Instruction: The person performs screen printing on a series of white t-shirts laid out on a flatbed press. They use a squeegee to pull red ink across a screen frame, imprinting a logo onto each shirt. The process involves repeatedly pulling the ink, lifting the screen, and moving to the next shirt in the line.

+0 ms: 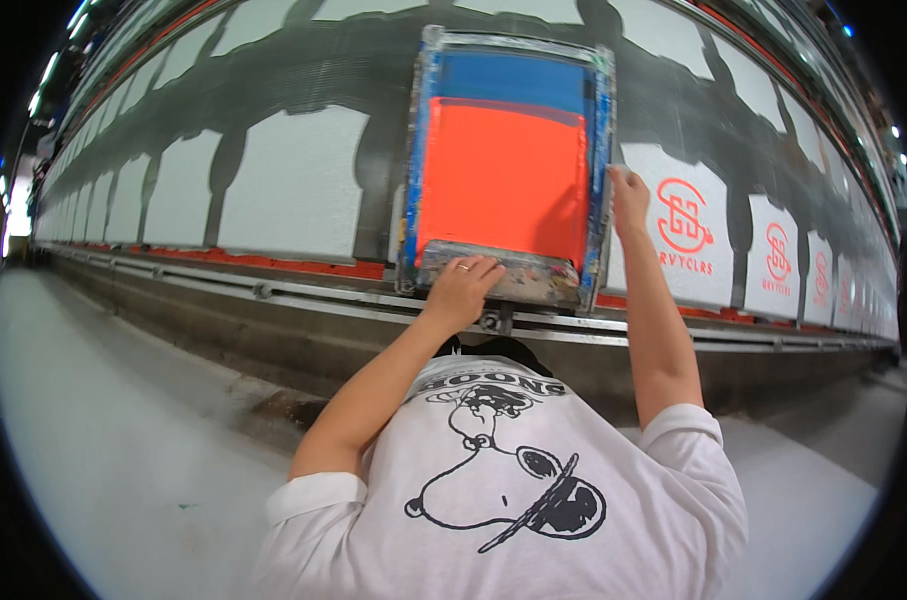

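Okay so, head cam, only view: the printing screen sits at upper center, with a worn blue-and-silver border and a big block of bright orange-red ink filling most of it under a blue strip. Left hand is just left of center, fingers pretty much together and laid over a grubby grey bar along the screen's lower end; can't tell if the thumb's clamped underneath. Right hand is right of center, fingers curled in and closed on the screen's right edge. Blank white fabric pieces run off toward the left side, while the white pieces on the right have a red-orange print. Metal rail crosses mid-view below them, and the person's white cartoon tee fills the bottom center.
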`<state>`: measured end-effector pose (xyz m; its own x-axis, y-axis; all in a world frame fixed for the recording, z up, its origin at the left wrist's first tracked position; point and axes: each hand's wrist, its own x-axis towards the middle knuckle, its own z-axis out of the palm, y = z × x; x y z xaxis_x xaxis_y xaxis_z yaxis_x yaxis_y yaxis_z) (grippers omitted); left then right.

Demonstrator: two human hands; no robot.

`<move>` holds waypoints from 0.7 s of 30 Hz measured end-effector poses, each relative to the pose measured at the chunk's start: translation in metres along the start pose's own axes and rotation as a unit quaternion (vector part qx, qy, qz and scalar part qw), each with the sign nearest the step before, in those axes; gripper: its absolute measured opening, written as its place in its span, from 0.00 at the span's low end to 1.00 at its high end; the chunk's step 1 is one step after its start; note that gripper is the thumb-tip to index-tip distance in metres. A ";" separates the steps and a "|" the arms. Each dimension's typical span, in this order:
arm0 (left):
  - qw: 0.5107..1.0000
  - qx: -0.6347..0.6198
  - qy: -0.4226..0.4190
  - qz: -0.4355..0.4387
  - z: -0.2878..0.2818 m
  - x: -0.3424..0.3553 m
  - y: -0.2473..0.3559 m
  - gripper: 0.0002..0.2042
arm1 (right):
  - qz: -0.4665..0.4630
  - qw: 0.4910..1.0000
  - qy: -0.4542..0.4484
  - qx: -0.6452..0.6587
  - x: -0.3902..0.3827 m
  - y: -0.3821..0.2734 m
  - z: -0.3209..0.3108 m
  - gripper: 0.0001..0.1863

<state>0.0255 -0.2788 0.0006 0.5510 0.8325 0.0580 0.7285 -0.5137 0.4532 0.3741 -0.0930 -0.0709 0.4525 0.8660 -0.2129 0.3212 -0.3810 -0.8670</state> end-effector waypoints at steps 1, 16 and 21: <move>1.000 -0.003 0.004 -0.009 -0.001 -0.005 -0.002 0.31 | 0.019 0.999 -0.004 0.045 -0.001 -0.012 -0.003 0.18; 0.990 -0.078 -0.047 -0.111 -0.147 -0.105 -0.192 0.24 | -0.073 0.988 0.024 0.137 -0.113 -0.120 0.228 0.18; 0.991 -0.060 -0.045 -0.114 -0.193 -0.175 -0.296 0.26 | -0.025 0.995 0.019 0.091 -0.181 -0.151 0.352 0.17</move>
<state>-0.3651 -0.2324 0.0285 0.4153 0.8995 -0.1355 0.7876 -0.2811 0.5483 -0.0487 -0.0782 -0.0600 0.4724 0.8679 -0.1538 0.1890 -0.2701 -0.9441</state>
